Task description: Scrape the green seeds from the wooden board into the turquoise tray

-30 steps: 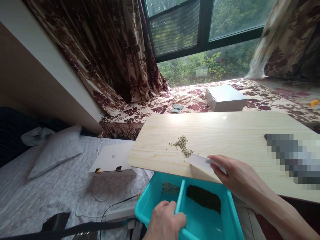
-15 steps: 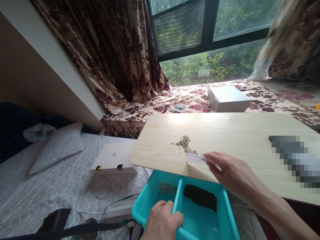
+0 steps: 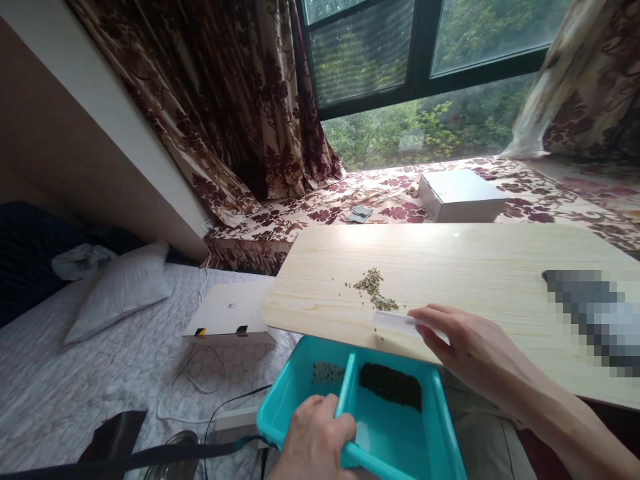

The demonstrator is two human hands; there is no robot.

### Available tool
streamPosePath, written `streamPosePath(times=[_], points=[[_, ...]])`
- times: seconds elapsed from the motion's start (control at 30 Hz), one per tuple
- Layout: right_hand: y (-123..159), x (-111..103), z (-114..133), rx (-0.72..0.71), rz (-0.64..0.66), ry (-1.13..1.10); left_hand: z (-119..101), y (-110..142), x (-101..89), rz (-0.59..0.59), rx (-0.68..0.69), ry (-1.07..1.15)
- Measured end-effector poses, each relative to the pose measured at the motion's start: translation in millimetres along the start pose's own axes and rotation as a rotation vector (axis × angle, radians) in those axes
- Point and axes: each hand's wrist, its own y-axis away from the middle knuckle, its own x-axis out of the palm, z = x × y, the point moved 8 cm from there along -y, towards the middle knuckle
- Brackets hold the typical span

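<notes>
Wood Grain, Turquoise Plastic and Patterned Cloth

The table (image 3: 475, 267) has a pale, smooth wood-grain top, its sheen brightest toward the far edge. Scattered seeds (image 3: 373, 283) give it a rough, grainy patch toward the left end. By the near edge, a white scraper (image 3: 393, 323) looks smooth; below that edge, the bin (image 3: 385, 440) is smooth, slightly glossy plastic. Off the left edge, a matt, cardboard-like box (image 3: 227, 310) meets puckered, quilted cloth bedding (image 3: 40, 360). Past the far edge hangs a folded cloth curtain (image 3: 280, 100).

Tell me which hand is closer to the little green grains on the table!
Right. The right hand holds a white card just beside the grains, over the table; the left hand is farther off, on the blue bin.
</notes>
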Motion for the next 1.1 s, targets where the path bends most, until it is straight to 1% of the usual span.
streamPosePath(times=[0.1,0.23,0.37,0.5,0.57,0.63,0.73,0.8,0.9,1.0,1.1], points=[[0,2,-1,0.004,0.008,-0.024,3,2,-3.4,-0.022,-0.003,0.037],[6,3,-1,0.031,0.043,-0.075,7,2,-7.6,-0.080,-0.032,0.019],[18,0,-1,0.016,0.067,-0.176,5,-4,-4.7,-0.032,-0.009,-0.018],[20,-2,-10,0.076,0.002,-0.151,0,-7,-7.4,-0.008,-0.001,-0.079],[17,-3,-14,0.113,-0.050,-0.091,-8,-10,-7.9,0.026,0.020,-0.105],[14,-2,-18,0.142,-0.081,-0.030,-20,-16,-1.4,0.129,0.076,-0.161],[10,2,-20,0.174,-0.075,0.017,-42,-27,13.4,0.267,0.169,-0.261],[9,5,-20,0.192,-0.058,0.021,-55,-33,21.0,0.279,0.214,-0.285],[6,9,-18,0.211,-0.035,-0.009,-73,-39,28.6,0.242,0.267,-0.247],[3,15,-11,0.214,-0.005,-0.068,-82,-40,34.1,0.254,0.288,-0.236],[0,21,3,0.194,0.028,-0.126,-89,-43,36.6,0.290,0.300,-0.255]])
